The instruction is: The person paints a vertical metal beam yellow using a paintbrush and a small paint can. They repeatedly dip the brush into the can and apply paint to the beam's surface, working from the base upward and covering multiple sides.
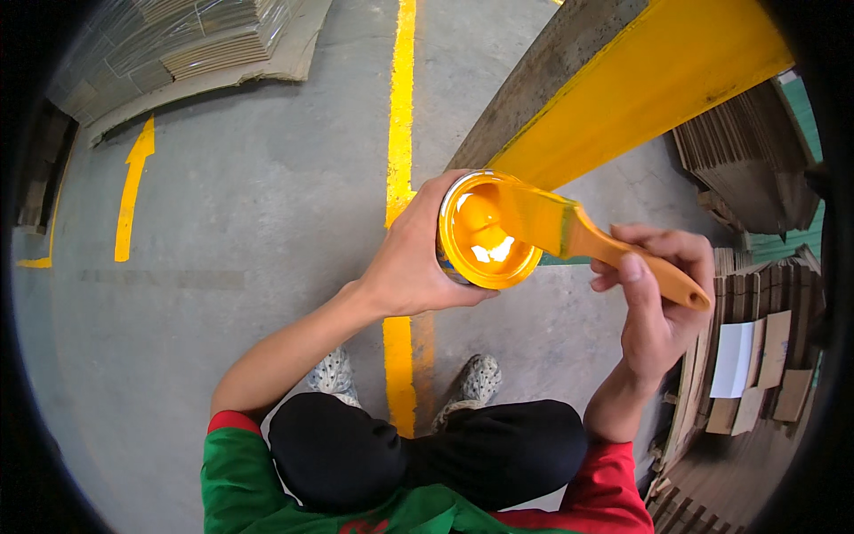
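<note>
My left hand [418, 254] is wrapped round a round paint can [447, 252], its mouth tipped toward me. Glossy yellow-orange paint [480, 222] shows inside, and paint coats the rim. In my right hand [663, 276] is a paintbrush [614, 247] with an orange handle, gripped between thumb and fingers. Its yellow-coated bristles reach over the can's right rim into the mouth; whether the tips touch the paint I cannot tell. Just beyond the can rises a column [640, 93], its near face yellow and its left face bare grey.
A yellow line [400, 116] runs along the grey floor, passing between my feet. A yellow arrow [133, 187] is painted at the left. Wrapped cardboard [178, 53] is stacked at the far left. More flat cardboard [747, 160] stands at the right, with a white sheet [731, 360] on one stack.
</note>
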`<move>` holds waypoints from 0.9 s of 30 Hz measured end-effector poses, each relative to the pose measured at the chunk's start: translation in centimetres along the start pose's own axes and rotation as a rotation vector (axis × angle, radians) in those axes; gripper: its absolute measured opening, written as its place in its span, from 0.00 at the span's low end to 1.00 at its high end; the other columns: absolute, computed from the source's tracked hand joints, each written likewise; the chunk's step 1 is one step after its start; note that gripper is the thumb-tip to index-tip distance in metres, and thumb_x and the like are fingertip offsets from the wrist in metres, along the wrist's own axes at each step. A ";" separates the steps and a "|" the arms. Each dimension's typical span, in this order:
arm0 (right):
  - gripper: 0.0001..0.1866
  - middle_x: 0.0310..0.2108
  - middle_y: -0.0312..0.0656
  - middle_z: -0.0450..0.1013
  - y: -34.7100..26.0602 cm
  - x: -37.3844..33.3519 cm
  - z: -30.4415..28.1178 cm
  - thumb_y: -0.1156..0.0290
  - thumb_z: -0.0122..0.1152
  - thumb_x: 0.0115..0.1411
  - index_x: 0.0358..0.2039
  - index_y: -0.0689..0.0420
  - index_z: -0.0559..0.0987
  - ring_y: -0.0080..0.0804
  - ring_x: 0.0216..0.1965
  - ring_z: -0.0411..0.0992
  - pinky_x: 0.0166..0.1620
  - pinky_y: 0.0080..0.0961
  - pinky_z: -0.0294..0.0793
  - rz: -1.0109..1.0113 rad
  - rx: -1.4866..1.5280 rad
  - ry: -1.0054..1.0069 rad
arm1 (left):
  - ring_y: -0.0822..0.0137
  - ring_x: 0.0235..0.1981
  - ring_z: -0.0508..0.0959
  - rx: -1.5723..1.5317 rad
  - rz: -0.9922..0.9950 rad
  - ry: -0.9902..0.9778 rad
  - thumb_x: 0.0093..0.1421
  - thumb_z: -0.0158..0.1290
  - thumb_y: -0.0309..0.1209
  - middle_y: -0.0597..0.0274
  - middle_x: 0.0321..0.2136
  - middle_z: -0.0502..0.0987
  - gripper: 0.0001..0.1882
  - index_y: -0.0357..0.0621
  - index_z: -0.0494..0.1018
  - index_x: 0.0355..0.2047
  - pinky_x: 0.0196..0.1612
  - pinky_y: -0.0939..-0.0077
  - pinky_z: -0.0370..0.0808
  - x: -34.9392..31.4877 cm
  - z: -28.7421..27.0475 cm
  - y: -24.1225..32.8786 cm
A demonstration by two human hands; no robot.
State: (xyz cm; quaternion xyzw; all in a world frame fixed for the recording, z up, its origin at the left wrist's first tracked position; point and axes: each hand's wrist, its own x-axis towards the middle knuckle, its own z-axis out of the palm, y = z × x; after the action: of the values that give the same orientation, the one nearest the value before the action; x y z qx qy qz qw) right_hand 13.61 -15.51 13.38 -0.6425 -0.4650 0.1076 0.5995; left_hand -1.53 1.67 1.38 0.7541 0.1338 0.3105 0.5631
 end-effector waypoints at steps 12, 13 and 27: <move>0.08 0.35 0.48 0.79 -0.5 2.2 -0.5 0.80 0.65 0.64 0.39 0.67 0.74 0.26 0.28 0.81 0.31 0.19 0.82 0.037 -0.337 -0.090 | 0.53 0.62 0.74 0.044 0.025 0.002 0.36 0.81 0.35 0.50 0.60 0.73 0.58 0.39 0.61 0.67 0.67 0.61 0.69 -0.4 0.7 -0.1; 0.08 0.36 0.49 0.80 -0.6 2.3 -0.6 0.78 0.65 0.64 0.40 0.66 0.74 0.26 0.28 0.81 0.31 0.19 0.83 -0.013 -0.342 -0.086 | 0.53 0.62 0.74 0.043 0.026 0.006 0.36 0.81 0.35 0.50 0.59 0.73 0.58 0.39 0.62 0.66 0.67 0.61 0.69 -0.4 0.7 -0.2; 0.15 0.41 0.48 0.84 -1.6 2.8 -3.2 0.84 0.74 0.44 0.32 0.57 0.82 0.44 0.36 0.83 0.40 0.32 0.82 -0.350 -0.451 -0.688 | 0.55 0.63 0.73 0.007 -0.029 0.036 0.37 0.80 0.36 0.50 0.60 0.72 0.60 0.37 0.59 0.68 0.69 0.61 0.67 -0.3 -0.3 -0.9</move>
State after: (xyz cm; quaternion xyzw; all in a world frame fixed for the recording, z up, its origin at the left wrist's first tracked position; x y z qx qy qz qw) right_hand 16.66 -15.86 16.74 -0.5955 -0.7510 0.1077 0.2642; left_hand -1.81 2.04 0.50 0.7483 0.1558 0.3153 0.5624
